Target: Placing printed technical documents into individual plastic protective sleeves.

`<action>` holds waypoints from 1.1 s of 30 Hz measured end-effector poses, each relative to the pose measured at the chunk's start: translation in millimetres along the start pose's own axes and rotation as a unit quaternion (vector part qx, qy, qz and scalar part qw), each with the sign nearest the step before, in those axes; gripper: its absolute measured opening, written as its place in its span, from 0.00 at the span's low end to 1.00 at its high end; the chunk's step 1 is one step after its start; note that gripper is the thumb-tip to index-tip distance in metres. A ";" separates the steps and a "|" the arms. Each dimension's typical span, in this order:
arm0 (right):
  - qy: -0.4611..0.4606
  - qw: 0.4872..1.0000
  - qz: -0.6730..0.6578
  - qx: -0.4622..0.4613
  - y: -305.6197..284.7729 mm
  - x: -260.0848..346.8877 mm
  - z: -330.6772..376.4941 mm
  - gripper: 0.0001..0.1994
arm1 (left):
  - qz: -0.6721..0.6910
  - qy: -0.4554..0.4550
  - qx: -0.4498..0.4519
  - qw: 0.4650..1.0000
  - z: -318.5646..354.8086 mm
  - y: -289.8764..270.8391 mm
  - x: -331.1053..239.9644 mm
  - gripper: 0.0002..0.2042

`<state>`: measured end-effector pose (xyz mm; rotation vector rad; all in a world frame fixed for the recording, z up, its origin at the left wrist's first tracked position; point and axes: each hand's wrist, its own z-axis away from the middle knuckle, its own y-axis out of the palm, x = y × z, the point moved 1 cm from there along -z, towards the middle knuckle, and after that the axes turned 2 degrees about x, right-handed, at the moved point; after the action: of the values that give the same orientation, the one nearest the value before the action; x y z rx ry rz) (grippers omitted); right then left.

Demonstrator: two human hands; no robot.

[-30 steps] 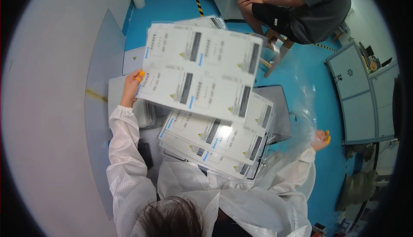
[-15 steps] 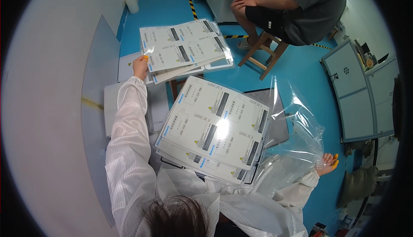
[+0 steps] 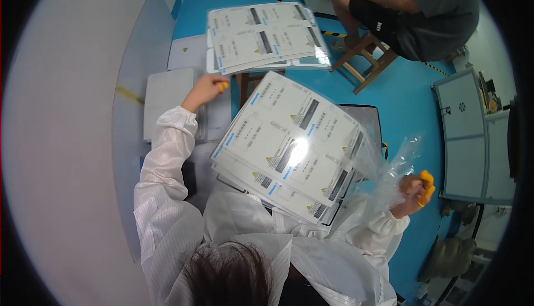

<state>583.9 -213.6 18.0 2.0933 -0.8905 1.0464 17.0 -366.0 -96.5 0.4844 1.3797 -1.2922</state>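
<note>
My left hand (image 3: 207,90), with orange finger cots, hovers with curled fingers and nothing in it, just below a spread pile of white label sheets (image 3: 261,35) lying farther out. A second, thicker stack of glossy label sheets (image 3: 289,145) rests tilted in front of me, between my arms. My right hand (image 3: 416,188), also in orange finger cots, is closed on the edge of a crumpled clear plastic bag (image 3: 384,175) that hangs beside the near stack. White coat sleeves cover both forearms.
Another person (image 3: 423,11) sits on a wooden stool (image 3: 367,61) at the far right on the blue floor (image 3: 400,100). Grey cabinets (image 3: 464,133) stand at the right. A white flat box (image 3: 167,103) and a grey panel (image 3: 139,56) lie at my left.
My left hand carried a batch of sheets away from the near stack, set it on the far pile and let go. My right hand kept hold of the plastic bag.
</note>
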 end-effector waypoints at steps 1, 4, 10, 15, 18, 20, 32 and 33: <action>0.046 0.996 -0.058 0.057 31.6 -17.7 -8.5 0.28 | -0.055 -0.012 0.042 0.998 17.4 9.9 -0.9 0.15; 0.123 0.986 -0.023 0.109 143.8 -83.1 -10.9 0.21 | -0.164 0.006 0.109 0.981 65.2 31.6 9.3 0.15; 0.293 0.918 0.115 0.240 256.7 -199.8 36.7 0.09 | -0.151 -0.041 0.091 0.983 112.1 52.3 9.3 0.13; 0.316 0.921 0.117 0.196 268.9 -213.9 45.4 0.09 | -0.181 -0.042 0.055 0.981 131.8 48.4 -2.6 0.13; 0.313 0.923 0.131 0.183 268.0 -213.0 47.7 0.09 | -0.159 -0.006 0.012 0.987 133.0 47.9 -11.1 0.13; 0.291 0.912 0.189 0.218 274.1 -201.2 42.5 0.10 | -0.139 0.020 -0.006 0.990 132.8 47.4 -9.1 0.13; 0.263 0.899 0.281 0.209 291.4 -205.5 36.7 0.09 | 0.054 -0.039 0.021 0.998 134.6 51.3 -19.8 0.17; 0.263 0.899 0.281 0.209 291.7 -202.6 34.5 0.09 | 0.066 -0.040 0.022 0.997 135.1 51.0 -19.1 0.17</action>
<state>276.8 -349.6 -102.4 1.7199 -1.0723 2.1490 124.3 -460.7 -69.6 0.5388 1.2347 -1.2223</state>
